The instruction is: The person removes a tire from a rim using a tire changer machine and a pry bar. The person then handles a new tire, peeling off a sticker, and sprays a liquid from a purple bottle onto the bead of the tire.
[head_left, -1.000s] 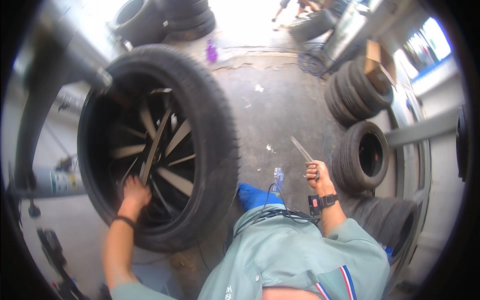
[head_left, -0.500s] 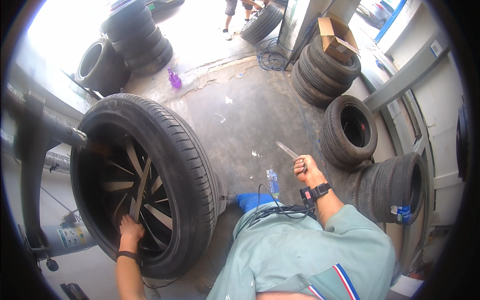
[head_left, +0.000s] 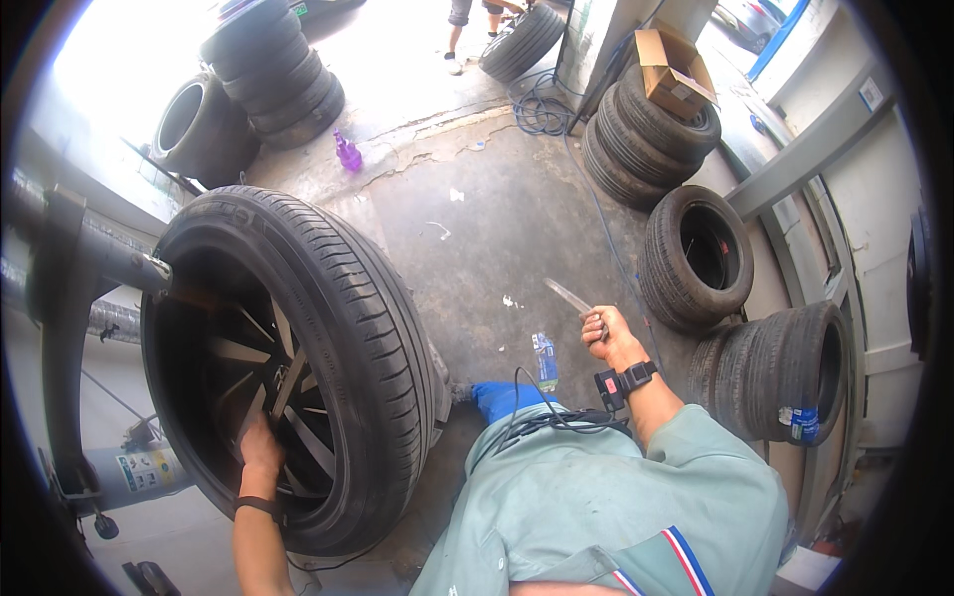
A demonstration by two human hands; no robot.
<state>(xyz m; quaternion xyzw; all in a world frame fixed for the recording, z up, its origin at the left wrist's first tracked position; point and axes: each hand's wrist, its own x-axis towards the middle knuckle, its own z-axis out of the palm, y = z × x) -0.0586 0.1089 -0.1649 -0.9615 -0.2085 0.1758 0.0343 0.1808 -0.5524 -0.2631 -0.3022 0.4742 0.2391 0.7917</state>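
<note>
A large black tyre (head_left: pixel 373 368) on a rim with black and silver spokes (head_left: pixel 306 442) stands upright at my left, against a grey machine arm (head_left: pixel 119 258). My left hand (head_left: pixel 260 447) reaches inside the rim to the lower left spokes, its fingertips hidden there. My right hand (head_left: pixel 608 333) grips a flat metal bar (head_left: pixel 564 293), held out over the concrete floor, away from the wheel.
Stacked tyres (head_left: pixel 278 89) stand upper left and more tyres (head_left: pixel 696 258) line the right, one stack topped by a cardboard box (head_left: pixel 666 70). A purple bottle (head_left: pixel 348 154), hose coils (head_left: pixel 542 117) and a crumpled label (head_left: pixel 545 360) lie about. At the far doorway another person's legs (head_left: pixel 457 30) show.
Since a second ago the whole view has shifted, showing more of the doorway. The spokes have turned a little and my left hand sits slightly higher inside the rim. My right hand still grips the bar.
</note>
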